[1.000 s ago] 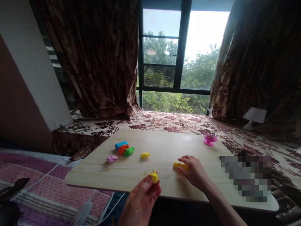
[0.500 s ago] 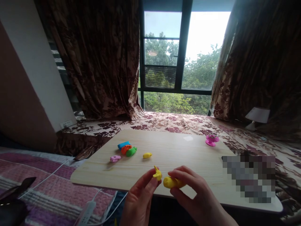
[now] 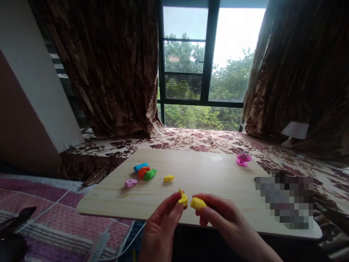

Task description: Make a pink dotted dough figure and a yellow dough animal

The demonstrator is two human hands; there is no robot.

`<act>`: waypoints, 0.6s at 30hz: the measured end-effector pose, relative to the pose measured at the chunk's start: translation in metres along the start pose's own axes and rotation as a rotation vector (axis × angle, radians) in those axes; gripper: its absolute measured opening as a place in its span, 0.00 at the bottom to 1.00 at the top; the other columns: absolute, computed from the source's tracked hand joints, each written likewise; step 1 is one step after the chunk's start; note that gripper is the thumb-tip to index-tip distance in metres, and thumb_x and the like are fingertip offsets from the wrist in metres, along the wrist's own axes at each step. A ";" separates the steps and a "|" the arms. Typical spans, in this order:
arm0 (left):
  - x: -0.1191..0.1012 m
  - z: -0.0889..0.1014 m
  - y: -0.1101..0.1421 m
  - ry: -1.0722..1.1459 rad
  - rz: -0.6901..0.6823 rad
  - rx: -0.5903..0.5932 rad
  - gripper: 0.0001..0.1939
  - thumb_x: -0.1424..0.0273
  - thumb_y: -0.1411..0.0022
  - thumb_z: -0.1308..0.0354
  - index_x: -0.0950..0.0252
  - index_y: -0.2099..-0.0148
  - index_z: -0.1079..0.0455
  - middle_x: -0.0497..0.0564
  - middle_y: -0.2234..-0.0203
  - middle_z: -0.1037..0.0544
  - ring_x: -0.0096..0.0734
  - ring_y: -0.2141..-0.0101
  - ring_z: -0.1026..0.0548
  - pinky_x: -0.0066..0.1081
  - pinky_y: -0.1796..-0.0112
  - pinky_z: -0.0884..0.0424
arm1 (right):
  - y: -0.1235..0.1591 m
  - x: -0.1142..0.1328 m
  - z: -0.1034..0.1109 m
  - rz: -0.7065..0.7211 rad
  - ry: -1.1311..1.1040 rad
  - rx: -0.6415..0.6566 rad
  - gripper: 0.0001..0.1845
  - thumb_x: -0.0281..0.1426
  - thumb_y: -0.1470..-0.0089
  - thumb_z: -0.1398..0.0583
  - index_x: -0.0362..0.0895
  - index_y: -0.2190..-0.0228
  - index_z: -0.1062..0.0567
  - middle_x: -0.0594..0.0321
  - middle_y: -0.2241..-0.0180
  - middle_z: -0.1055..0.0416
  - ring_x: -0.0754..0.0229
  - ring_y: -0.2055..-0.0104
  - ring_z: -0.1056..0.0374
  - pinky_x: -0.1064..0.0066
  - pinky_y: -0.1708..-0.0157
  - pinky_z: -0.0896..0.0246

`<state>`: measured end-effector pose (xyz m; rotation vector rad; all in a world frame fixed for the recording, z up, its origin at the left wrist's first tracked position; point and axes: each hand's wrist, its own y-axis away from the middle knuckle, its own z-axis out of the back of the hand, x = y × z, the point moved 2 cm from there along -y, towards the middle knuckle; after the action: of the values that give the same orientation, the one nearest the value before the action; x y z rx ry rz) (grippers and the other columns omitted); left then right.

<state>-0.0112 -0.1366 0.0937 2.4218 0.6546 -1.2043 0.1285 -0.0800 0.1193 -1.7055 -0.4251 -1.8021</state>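
My left hand (image 3: 165,222) pinches a small yellow modelling clay piece (image 3: 183,199) with a thin point sticking up, between thumb and fingers. Facing it, my right hand (image 3: 222,214) grips a bigger, rounded yellow clay lump (image 3: 198,203). A narrow gap separates the two pieces, and both are held up over the front edge of the pale wooden table (image 3: 207,174). Just beyond my hands lies another small yellow clay piece (image 3: 168,178) on the tabletop.
Blue (image 3: 141,167), orange (image 3: 143,172) and green (image 3: 150,174) clay pieces sit together at the left, near a pink one (image 3: 131,183). A magenta stand-shaped piece (image 3: 242,159) is at the back right. A blurred-out object (image 3: 286,203) covers the right side. A power strip (image 3: 98,247) lies below left.
My right hand has shifted its hold on the larger lump, with the thumb now along its near side and more of the lump covered. The left hand keeps its pinch.
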 end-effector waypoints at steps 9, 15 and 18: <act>-0.003 -0.002 0.002 -0.022 -0.021 0.017 0.17 0.69 0.58 0.31 0.64 0.62 0.24 0.51 0.64 0.19 0.33 0.58 0.24 0.22 0.57 0.31 | -0.001 0.001 -0.006 0.009 -0.031 -0.042 0.14 0.35 0.44 0.43 0.45 0.57 0.26 0.62 0.67 0.28 0.62 0.67 0.33 0.70 0.65 0.35; -0.003 -0.002 0.003 -0.058 -0.066 0.038 0.16 0.68 0.57 0.32 0.63 0.62 0.24 0.50 0.64 0.19 0.34 0.58 0.24 0.22 0.57 0.31 | -0.001 0.001 -0.007 0.042 0.035 -0.066 0.13 0.34 0.44 0.43 0.43 0.58 0.26 0.62 0.70 0.30 0.60 0.67 0.34 0.69 0.66 0.35; -0.002 -0.003 0.005 -0.093 -0.131 0.069 0.15 0.68 0.56 0.33 0.63 0.62 0.24 0.50 0.65 0.19 0.31 0.59 0.24 0.19 0.58 0.31 | -0.001 -0.001 -0.007 0.036 0.047 -0.078 0.13 0.34 0.45 0.42 0.42 0.59 0.26 0.61 0.69 0.30 0.60 0.67 0.34 0.69 0.66 0.35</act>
<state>-0.0080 -0.1395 0.0976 2.3932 0.7651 -1.4043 0.1222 -0.0834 0.1176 -1.7083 -0.3061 -1.8506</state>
